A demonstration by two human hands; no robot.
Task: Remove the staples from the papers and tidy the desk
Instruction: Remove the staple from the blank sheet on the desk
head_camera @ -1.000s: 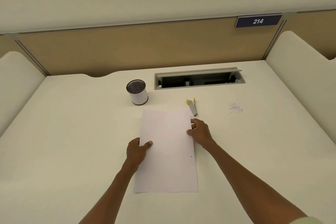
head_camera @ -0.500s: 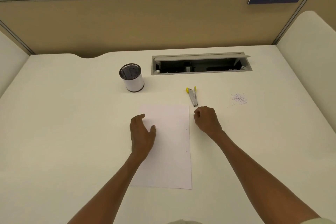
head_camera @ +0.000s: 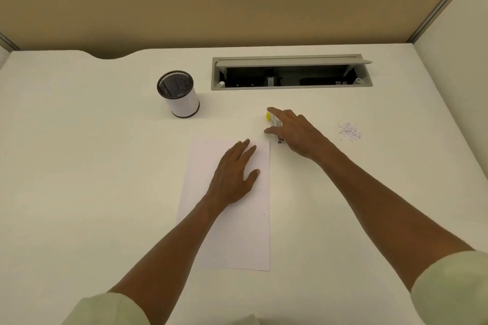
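Head view (the only one): the papers (head_camera: 232, 232) lie flat on the desk (head_camera: 79, 166), long edge running away from the person. The left hand (head_camera: 232, 174) rests palm-down on the upper part of the sheet, fingers straight and close together, thumb out to the side — pinning it, not gripping. The right hand (head_camera: 293, 129) is over the staple remover (head_camera: 274, 126), just beyond the sheet's top right corner; fingers spread and a little bent, index fwd, thumb reaching in from the near side. Not clamped on the tool yet as far as I can tell — its yellow end and metal tip show either side of the hand.

Step in hand, I'd say: fetching the staple remover w/ the right hand while the left holds the stack steady. A tiny dark mark near the top right corner may be a staple; too small to be sure.

Next move calls for closing thumb and fingers round the tool, lifting it, then bringing the metal tip to that corner — left hand keeps pressing so the sheets don't slide.

Elsewhere: a mesh pen cup (head_camera: 179, 95) at back left, an open cable tray (head_camera: 290, 74) behind, and a little heap of pulled staples (head_camera: 349, 131) to the right, which probably still wants clearing for the tidy-up.
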